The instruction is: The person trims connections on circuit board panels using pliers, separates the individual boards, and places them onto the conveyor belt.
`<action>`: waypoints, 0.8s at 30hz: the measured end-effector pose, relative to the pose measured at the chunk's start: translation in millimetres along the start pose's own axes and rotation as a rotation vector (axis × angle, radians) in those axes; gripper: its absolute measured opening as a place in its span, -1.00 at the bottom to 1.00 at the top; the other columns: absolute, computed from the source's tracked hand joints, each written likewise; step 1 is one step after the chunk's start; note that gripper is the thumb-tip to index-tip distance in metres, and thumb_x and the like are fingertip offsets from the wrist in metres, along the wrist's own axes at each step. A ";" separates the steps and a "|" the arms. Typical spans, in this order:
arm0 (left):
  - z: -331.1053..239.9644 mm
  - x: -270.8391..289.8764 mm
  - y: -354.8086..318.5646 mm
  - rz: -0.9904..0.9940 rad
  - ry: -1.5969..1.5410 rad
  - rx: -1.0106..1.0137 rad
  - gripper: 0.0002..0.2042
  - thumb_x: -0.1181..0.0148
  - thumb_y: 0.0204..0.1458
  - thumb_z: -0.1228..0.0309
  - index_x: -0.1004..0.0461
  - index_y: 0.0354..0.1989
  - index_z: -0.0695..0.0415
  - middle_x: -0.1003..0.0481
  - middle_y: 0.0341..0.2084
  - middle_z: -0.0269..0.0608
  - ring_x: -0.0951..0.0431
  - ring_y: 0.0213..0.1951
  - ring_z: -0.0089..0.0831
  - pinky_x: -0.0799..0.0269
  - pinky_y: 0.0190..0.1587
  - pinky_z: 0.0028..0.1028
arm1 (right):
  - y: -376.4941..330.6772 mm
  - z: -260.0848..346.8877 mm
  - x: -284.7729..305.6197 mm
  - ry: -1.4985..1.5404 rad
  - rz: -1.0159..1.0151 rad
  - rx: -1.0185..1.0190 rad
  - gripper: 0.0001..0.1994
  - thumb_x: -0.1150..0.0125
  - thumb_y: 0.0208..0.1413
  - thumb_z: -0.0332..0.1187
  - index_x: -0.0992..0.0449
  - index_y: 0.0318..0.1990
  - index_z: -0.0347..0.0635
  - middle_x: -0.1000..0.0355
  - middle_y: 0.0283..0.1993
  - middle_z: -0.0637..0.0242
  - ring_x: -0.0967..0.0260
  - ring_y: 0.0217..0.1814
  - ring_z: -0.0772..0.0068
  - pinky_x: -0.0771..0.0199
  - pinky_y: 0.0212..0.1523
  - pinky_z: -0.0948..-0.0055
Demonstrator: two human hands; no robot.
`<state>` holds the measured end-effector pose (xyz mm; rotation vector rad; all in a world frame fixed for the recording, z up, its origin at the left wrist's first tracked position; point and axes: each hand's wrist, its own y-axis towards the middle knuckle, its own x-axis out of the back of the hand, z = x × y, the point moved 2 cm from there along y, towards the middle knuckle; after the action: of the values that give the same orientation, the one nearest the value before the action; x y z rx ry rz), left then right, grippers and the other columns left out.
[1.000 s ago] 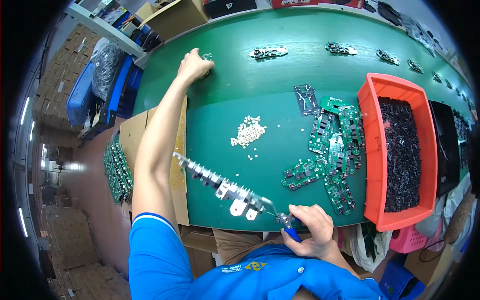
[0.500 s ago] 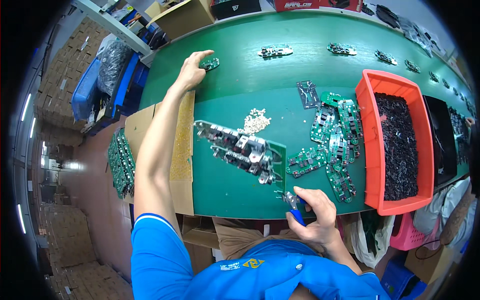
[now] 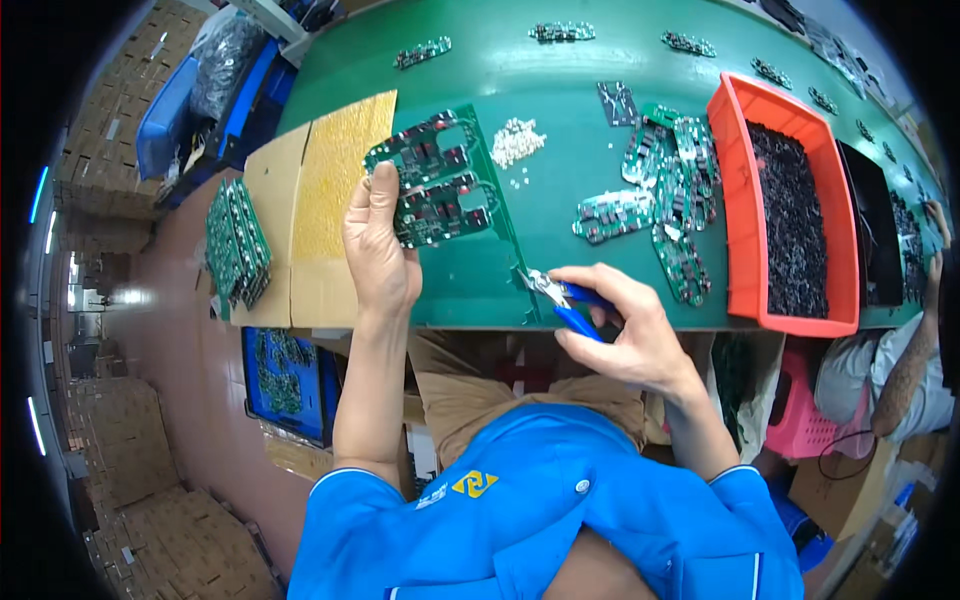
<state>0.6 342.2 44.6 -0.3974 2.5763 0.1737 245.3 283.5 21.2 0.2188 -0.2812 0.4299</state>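
Head view: orange bin (image 3: 738,200) right, full of small dark parts. Left hand (image 3: 378,250) holds circuit board (image 3: 435,180); right hand (image 3: 625,335) holds blue cutters (image 3: 562,298), tips hard to see.

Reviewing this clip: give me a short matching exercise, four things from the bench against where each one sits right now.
Things:
1. circuit board panel
2. blue-handled cutters
3. orange bin
4. white small parts

Places:
A. at the right of the green bench, filled with dark parts
B. held in the left hand
C. loose heap on the green bench beyond the panel
D. gripped in the right hand

Pairs: 1-B, 2-D, 3-A, 4-C
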 end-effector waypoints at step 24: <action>8.7 16.5 -122.2 0.061 0.661 -0.591 -0.89 -0.16 0.27 0.46 -0.47 -0.26 0.25 -0.59 -0.34 -0.14 -0.54 -0.37 -0.54 -0.50 -0.32 -0.51 | -54.0 20.8 -21.6 -0.522 -0.473 0.081 -0.59 -0.28 -0.11 -0.36 -0.48 -0.03 -0.18 -0.48 -0.19 0.11 -0.47 -0.19 -0.03 -0.53 -0.15 0.15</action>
<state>29.5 224.0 23.1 -0.6767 3.1465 0.9852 245.5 221.9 25.9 0.4656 -0.7055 -0.0946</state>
